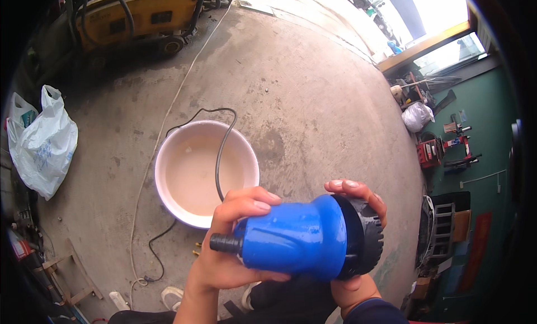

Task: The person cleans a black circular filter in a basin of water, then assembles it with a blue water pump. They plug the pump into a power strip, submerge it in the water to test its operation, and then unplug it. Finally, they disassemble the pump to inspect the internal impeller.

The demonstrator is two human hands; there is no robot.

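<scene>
A blue submersible pump (296,237) with a wet, shiny body lies sideways between my two hands. Its black ribbed outlet (225,244) points left, and the black slotted base (363,240) is at the right. My left hand (215,271) wraps round the outlet end of the blue body. Curled over the black base is my right hand (366,198), its palm mostly hidden behind it. Beyond the pump, a round pale pink basin (162,173) on the floor holds cloudy brownish water. A black cable (222,148) loops over the basin and passes behind my left hand.
A yellow wheeled machine (145,22) stands at the far left. White plastic bags (47,148) hang at the left, above a small wooden frame (72,273). A thin pale cord (184,80) crosses the concrete floor. Tools and a red machine (429,152) line the right wall.
</scene>
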